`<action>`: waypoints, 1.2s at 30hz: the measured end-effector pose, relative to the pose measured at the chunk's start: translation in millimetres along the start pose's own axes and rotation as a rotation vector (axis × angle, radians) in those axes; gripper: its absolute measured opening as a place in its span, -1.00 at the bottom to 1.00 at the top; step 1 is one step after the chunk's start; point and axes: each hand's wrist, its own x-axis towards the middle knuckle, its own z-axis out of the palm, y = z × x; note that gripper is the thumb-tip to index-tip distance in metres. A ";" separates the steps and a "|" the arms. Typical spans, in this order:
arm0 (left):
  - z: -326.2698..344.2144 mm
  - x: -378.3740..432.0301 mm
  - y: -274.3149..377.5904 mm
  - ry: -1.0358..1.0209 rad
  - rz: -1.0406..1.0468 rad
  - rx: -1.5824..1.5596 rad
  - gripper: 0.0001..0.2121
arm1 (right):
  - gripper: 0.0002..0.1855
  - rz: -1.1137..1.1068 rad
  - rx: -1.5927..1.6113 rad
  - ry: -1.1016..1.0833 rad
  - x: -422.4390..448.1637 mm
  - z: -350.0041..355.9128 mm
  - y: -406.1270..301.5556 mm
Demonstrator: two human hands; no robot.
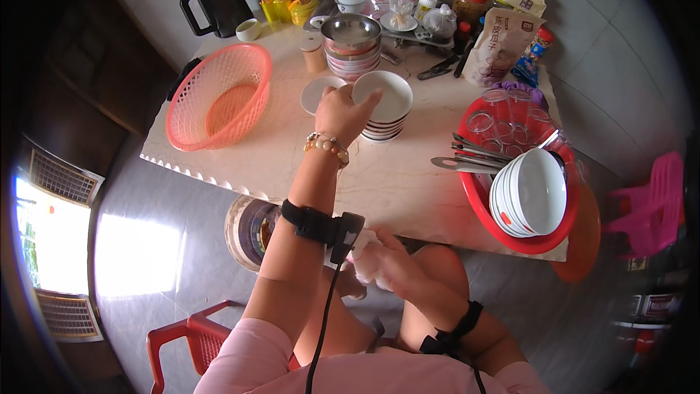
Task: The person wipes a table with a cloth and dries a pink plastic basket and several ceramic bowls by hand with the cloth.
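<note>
My left hand (343, 115) reaches over the table with its thumb over the rim of the top white bowl (389, 96), which tilts on a stack of bowls (383, 130). The fingers are partly hidden behind the hand. Just left of the stack lies a small white dish (317, 96), partly covered by that hand. Low over my lap, my right hand (391, 260) grips a crumpled white cloth (367, 262). Behind the bowls, steel bowls (353, 33) sit on top of pink-and-white ones.
A pink plastic basket (180, 115) stands at the table's left. On the right, a red basin (470, 189) holds glasses (495, 120), cutlery (473, 161) and nested white bowls (538, 191). Jars, a kettle (224, 5) and a snack bag (497, 46) line the back. A bin (238, 232) is below the front edge.
</note>
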 end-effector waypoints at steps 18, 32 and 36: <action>-35.7 -11.3 19.0 -0.193 -0.139 -0.889 -0.74 | -0.73 -0.055 -0.098 -0.048 -7.6 -0.9 -1.6; -71.8 -111.1 -48.4 0.236 -0.415 -1.054 -0.70 | -0.70 -0.553 -0.082 0.057 -24.3 45.7 -46.1; -67.9 -119.6 -60.5 0.243 -0.276 -1.080 -0.68 | -0.78 -1.031 -0.791 0.130 -5.4 81.0 -82.7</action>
